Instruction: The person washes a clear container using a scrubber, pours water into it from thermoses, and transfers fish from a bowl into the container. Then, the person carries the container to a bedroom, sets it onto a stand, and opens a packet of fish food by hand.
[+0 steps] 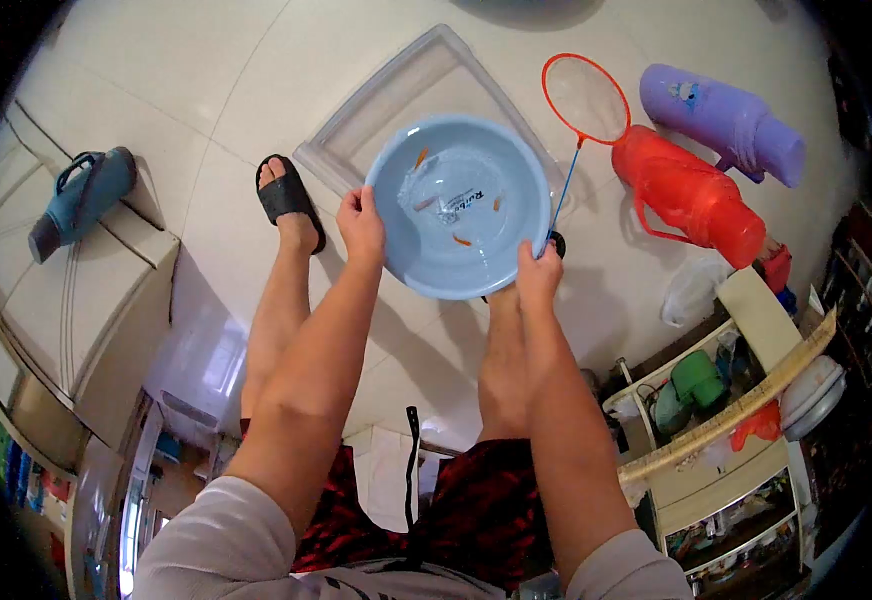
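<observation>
A round light-blue basin (456, 262) is held between my two hands, with several small orange fish (462, 240) in it. My left hand (361, 225) grips the basin's left rim, fingers closed. At the lower right rim, my right hand (539, 270) is closed on the basin and also on the blue handle of a small net (586, 98). The net's red hoop points up and away, to the right of the basin. Behind and partly under the basin in view lies a clear plastic lid or tray (443, 42) on the floor.
Red (686, 190) and purple (721, 115) thermos flasks are at the right, near a white plastic bag (694, 288). A cluttered shelf (756, 320) stands at the lower right. A blue-grey flask (84, 205) rests on a cream surface (46, 270) at the left. My sandalled feet are on the tiles.
</observation>
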Demonstrator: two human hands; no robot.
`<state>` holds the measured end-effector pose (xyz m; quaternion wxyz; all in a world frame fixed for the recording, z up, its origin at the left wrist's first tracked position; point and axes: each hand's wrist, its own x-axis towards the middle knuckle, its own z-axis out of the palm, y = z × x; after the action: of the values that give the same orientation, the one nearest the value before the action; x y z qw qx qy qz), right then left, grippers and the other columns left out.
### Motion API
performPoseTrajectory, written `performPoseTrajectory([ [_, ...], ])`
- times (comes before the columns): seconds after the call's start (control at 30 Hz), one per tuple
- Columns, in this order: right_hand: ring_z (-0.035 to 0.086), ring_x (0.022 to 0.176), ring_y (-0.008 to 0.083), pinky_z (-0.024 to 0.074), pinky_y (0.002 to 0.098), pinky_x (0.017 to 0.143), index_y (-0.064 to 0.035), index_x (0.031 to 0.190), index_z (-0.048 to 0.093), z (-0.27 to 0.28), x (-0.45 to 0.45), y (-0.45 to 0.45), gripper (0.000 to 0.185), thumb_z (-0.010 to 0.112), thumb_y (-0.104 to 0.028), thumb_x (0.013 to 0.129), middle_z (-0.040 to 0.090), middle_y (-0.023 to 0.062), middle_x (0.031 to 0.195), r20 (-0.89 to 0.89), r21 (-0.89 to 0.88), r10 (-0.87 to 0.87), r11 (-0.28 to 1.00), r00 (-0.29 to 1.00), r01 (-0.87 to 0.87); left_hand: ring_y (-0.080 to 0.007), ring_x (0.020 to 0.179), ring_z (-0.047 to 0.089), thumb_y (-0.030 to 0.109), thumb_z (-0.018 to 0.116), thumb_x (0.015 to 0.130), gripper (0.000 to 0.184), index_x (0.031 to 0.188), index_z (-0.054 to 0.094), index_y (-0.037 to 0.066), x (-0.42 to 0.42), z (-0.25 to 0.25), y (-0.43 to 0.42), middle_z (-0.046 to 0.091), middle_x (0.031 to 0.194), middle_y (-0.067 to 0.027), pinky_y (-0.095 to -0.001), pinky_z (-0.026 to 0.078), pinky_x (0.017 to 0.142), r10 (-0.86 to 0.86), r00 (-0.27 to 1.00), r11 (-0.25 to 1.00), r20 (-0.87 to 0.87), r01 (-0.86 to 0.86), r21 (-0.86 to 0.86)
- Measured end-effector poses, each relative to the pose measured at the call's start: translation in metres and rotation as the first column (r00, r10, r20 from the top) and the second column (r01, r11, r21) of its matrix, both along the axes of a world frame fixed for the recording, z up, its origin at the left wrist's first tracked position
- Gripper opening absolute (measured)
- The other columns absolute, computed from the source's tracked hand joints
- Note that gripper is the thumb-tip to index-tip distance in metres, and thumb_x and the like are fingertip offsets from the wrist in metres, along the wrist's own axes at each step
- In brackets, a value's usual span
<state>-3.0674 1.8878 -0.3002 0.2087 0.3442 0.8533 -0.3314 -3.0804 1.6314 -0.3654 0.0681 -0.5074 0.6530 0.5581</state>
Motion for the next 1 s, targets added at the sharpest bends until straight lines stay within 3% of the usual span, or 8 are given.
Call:
performPoseTrajectory([
  [0.07,0.066,0.084,0.0383,0.0502,0.0448,0.079,0.0059,0.094,0.067,-0.013,0.001,0.002,0.035,0.061,-0.026,0.083,0.069,0.0238,0.087,0.038,0.049,0.048,0.998,0.998,-0.050,-0.0110,0.069,0.051,0.023,0.057,0.095,0.027,0.090,0.062,-0.003,0.001,-0.006,-0.004,0.059,0.076,-0.0034,-0.0270,0.043,0.064,-0.011,1.000,1.000,0.001,0.011,0.004],
  [0.17,0.065,0.083,0.0397,0.0488,0.0464,0.080,0.0072,0.092,0.067,-0.022,-0.007,-0.003,0.035,0.061,-0.025,0.082,0.068,0.0250,0.087,0.081,-0.013,-0.059,0.998,0.995,0.060,-0.0114,0.068,0.050,0.024,0.057,0.095,0.028,0.089,0.062,-0.003,-0.004,-0.011,-0.007,0.058,0.075,-0.0034,-0.0276,0.043,0.064,-0.022,1.000,1.000,0.003,0.022,-0.010],
  [0.27,0.064,0.082,0.0398,0.0491,0.0457,0.079,0.0070,0.093,0.067,-0.036,-0.004,0.000,0.035,0.060,-0.025,0.081,0.068,0.0245,0.089,0.032,0.019,0.021,1.000,0.999,-0.021,-0.0119,0.068,0.050,0.024,0.057,0.095,0.028,0.089,0.062,-0.003,-0.009,-0.014,-0.010,0.058,0.075,-0.0033,-0.0282,0.043,0.064,-0.033,0.999,0.999,0.017,0.033,-0.025],
  [0.47,0.064,0.081,0.0363,0.0501,0.0433,0.076,0.0058,0.096,0.068,-0.017,-0.024,-0.012,0.036,0.059,-0.027,0.083,0.068,0.0217,0.087,0.050,-0.022,-0.067,0.997,0.996,0.068,-0.0131,0.068,0.051,0.023,0.058,0.095,0.027,0.088,0.062,-0.003,-0.014,-0.019,-0.010,0.059,0.075,-0.0040,-0.0298,0.044,0.065,0.015,0.998,1.000,0.055,-0.014,-0.017],
  [0.67,0.065,0.079,0.0320,0.0515,0.0417,0.075,0.0064,0.098,0.067,-0.028,-0.021,-0.002,0.036,0.060,-0.026,0.083,0.069,0.0205,0.090,0.089,-0.016,0.008,1.000,0.996,-0.006,-0.0136,0.069,0.053,0.023,0.057,0.095,0.027,0.088,0.063,-0.003,-0.014,-0.024,-0.009,0.060,0.076,-0.0046,-0.0303,0.045,0.066,0.007,0.998,1.000,0.066,-0.005,-0.018],
  [0.87,0.067,0.080,0.0316,0.0519,0.0407,0.073,0.0058,0.099,0.067,0.000,-0.037,-0.018,0.033,0.060,-0.022,0.084,0.069,0.0202,0.091,0.088,-0.154,-0.124,0.979,0.988,0.137,-0.0136,0.068,0.052,0.023,0.057,0.095,0.027,0.088,0.063,-0.003,-0.012,-0.024,-0.007,0.060,0.075,-0.0048,-0.0304,0.044,0.066,0.020,0.997,1.000,0.079,-0.018,-0.023],
  [1.0,0.068,0.079,0.0322,0.0523,0.0413,0.074,0.0050,0.097,0.068,-0.011,-0.030,-0.008,0.032,0.058,-0.023,0.084,0.070,0.0192,0.088,0.112,-0.031,0.029,0.999,0.993,-0.025,-0.0135,0.068,0.052,0.023,0.057,0.095,0.027,0.088,0.063,-0.003,-0.010,-0.025,-0.006,0.059,0.074,-0.0045,-0.0305,0.044,0.066,0.037,0.995,0.999,0.095,-0.038,0.004],
])
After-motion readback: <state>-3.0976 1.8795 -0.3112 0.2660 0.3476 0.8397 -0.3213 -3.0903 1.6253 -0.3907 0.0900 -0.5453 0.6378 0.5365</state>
